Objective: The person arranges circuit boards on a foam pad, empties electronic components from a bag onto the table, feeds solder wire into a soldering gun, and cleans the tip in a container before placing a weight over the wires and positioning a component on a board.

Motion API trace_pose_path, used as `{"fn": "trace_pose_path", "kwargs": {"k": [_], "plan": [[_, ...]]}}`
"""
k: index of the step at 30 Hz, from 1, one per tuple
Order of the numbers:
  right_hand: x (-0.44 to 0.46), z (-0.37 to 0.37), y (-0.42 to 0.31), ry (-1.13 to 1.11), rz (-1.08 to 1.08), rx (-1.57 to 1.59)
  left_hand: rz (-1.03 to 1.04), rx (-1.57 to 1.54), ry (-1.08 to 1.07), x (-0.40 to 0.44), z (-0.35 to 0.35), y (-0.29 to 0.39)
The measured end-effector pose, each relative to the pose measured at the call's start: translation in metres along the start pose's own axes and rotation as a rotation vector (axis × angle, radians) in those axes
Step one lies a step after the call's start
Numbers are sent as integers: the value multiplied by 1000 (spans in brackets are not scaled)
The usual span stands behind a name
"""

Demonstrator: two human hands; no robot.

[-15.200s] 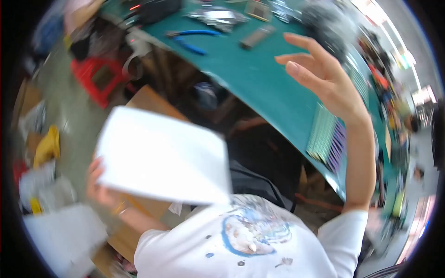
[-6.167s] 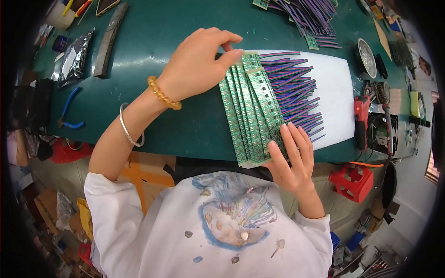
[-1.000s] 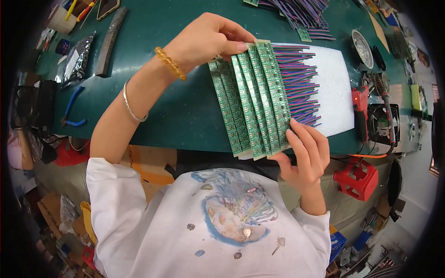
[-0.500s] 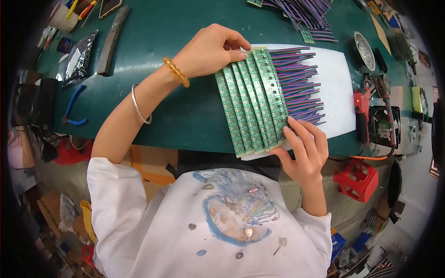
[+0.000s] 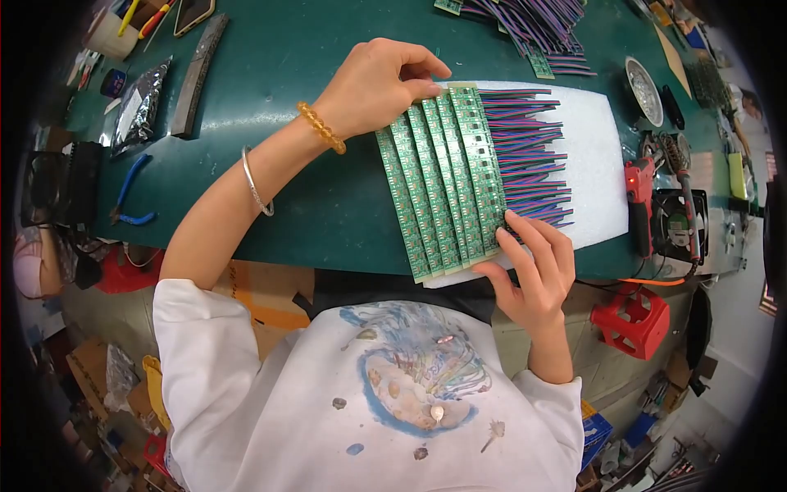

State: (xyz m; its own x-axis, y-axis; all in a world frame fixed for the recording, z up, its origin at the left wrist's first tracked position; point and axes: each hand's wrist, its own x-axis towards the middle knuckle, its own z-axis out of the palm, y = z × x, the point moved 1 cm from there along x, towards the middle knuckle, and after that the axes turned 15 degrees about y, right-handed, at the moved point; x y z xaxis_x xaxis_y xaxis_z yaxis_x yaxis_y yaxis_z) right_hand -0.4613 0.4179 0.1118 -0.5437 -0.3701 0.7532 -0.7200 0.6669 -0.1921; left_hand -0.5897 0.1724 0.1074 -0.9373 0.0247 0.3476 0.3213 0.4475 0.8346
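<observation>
Several long green circuit board strips (image 5: pixel 449 184) lie overlapped like a fan, small parts in rows along them. Thin purple, red and black wires (image 5: pixel 525 148) stick out to the right of the rightmost strip. My left hand (image 5: pixel 381 88) is curled at the strips' far end, thumb and index finger at the edge; its other fingers are mostly hidden. At the near right corner, my right hand (image 5: pixel 534 275) grips the strips, thumb at the near edge and fingertips on the right side. White foam sheet (image 5: pixel 594 164) lies beneath the strips and wires.
More wired boards (image 5: pixel 541 37) are heaped at the back of the green table (image 5: pixel 311 205). To the left lie blue-handled pliers (image 5: pixel 129 189), a metal bar (image 5: pixel 199 74) and a silvery bag (image 5: pixel 141 107). A round metal dish (image 5: pixel 643 90) and a red tool (image 5: pixel 639 189) are on the right.
The board strips have shifted slightly left and toward me at the near end. Both hands moved a little with them, and my left index finger lifted slightly off the far edge.
</observation>
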Motion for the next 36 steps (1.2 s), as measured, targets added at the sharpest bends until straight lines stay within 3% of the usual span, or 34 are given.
{"fn": "trace_pose_path", "kwargs": {"k": [11,24,36], "plan": [[0,1,0,14,0,38,-34,103,-114,4,4,2],[6,-9,12,32,-25,81,-117,-127,12,-6,4,4],[14,-17,9,20,-74,20,-33,-184,40,-11,4,4]]}}
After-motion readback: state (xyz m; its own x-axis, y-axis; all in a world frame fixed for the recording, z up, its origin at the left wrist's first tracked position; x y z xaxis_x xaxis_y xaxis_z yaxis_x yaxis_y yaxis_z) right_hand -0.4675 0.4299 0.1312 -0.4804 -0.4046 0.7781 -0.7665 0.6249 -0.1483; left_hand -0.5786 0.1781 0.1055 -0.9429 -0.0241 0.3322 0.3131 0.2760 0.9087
